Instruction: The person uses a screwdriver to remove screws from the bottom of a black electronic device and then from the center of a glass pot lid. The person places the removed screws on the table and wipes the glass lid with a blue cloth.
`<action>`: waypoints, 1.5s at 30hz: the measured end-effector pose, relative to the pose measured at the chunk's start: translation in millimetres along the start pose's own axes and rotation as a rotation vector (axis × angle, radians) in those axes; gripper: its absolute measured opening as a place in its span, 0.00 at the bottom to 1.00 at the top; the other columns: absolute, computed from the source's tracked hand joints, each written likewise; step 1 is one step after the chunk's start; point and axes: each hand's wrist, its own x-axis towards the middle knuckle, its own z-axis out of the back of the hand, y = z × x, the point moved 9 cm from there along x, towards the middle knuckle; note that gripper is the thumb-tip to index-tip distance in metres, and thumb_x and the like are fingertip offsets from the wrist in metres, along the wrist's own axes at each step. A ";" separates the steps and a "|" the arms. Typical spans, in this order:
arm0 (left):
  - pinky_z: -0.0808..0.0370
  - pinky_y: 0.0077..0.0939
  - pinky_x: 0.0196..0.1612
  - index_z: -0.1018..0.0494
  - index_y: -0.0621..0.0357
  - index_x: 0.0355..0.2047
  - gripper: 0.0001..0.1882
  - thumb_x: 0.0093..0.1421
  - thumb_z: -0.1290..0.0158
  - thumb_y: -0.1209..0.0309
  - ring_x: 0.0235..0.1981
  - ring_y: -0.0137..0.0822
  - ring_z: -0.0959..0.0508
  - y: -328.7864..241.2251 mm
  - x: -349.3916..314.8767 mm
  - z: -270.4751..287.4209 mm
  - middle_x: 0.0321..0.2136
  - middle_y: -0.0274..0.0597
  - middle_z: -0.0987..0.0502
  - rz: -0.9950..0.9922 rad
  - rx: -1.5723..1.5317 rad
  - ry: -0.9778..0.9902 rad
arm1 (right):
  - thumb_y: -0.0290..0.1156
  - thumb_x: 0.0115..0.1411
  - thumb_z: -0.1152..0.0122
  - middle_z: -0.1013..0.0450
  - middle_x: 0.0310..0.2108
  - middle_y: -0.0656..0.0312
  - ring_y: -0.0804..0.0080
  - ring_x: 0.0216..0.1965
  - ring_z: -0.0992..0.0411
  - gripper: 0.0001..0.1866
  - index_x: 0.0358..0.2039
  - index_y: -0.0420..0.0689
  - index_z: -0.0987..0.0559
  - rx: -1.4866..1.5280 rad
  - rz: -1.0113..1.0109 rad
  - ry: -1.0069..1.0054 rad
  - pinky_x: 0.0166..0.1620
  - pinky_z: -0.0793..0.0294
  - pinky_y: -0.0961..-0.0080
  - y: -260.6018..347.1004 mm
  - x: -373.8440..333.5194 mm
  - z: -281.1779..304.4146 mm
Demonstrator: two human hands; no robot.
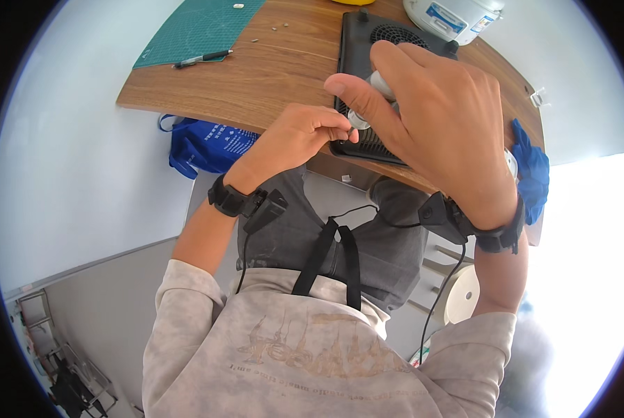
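My right hand [444, 115] is closed round a light grey and white cylindrical tool [379, 85], mostly hidden by the fingers. Its clear or whitish tip end [358, 120] points down toward my left hand. My left hand [301, 136] has its thumb and fingers pinched together right at that tip; what they hold, if anything, is too small to tell. Under both hands lies a flat black appliance [352, 42] with a round fan grille [394, 36], feet at its corners and slotted vents along its near edge.
The wooden table [277, 70] carries a green cutting mat [197, 31], a black pen [204, 59] and several tiny pieces. A white container [451, 17] stands behind the appliance. Blue bags [211, 143] hang at the table's left and right. Black wrist devices trail cables across my lap.
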 end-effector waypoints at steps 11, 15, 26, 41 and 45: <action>0.22 0.22 0.37 0.22 0.68 0.38 0.10 0.62 0.53 0.86 0.33 0.31 0.18 2.9 1.5 0.8 0.34 0.42 0.15 -0.029 -0.034 -0.013 | 0.28 0.53 0.27 0.22 0.34 0.58 0.71 0.28 0.22 0.17 0.43 0.41 0.19 0.359 0.055 0.019 0.30 0.22 0.76 -7.6 -2.8 14.2; 0.22 0.23 0.35 0.22 0.67 0.39 0.08 0.63 0.50 0.84 0.33 0.32 0.18 2.0 0.8 2.4 0.34 0.42 0.15 0.006 -0.049 -0.001 | 0.35 0.52 0.25 0.24 0.26 0.60 0.72 0.22 0.26 0.16 0.37 0.41 0.20 0.297 0.016 0.026 0.25 0.28 0.78 -9.0 -1.7 14.6; 0.24 0.25 0.33 0.20 0.63 0.39 0.05 0.65 0.45 0.76 0.31 0.34 0.19 -6.8 2.0 -0.7 0.33 0.40 0.17 -0.072 -0.010 -0.023 | 0.52 0.53 0.27 0.42 0.11 0.65 0.66 0.12 0.44 0.28 0.16 0.45 0.32 -0.153 0.005 -0.055 0.17 0.46 0.70 -10.4 -6.3 12.5; 0.24 0.27 0.46 0.23 0.56 0.49 0.11 0.67 0.45 0.70 0.43 0.35 0.21 1.4 9.3 10.8 0.47 0.44 0.22 0.089 0.064 -0.051 | 0.25 0.60 0.41 0.20 0.33 0.59 0.76 0.28 0.22 0.06 0.36 0.42 0.28 0.784 -0.594 -0.260 0.29 0.27 0.78 -69.3 -57.5 35.4; 0.24 0.30 0.51 0.24 0.47 0.55 0.18 0.65 0.42 0.64 0.47 0.41 0.21 -12.0 11.9 2.0 0.58 0.45 0.28 -0.120 0.466 -0.069 | 0.22 0.60 0.46 0.20 0.34 0.60 0.80 0.26 0.25 0.04 0.36 0.43 0.28 0.702 -0.799 -0.309 0.27 0.30 0.83 -123.3 -114.6 65.8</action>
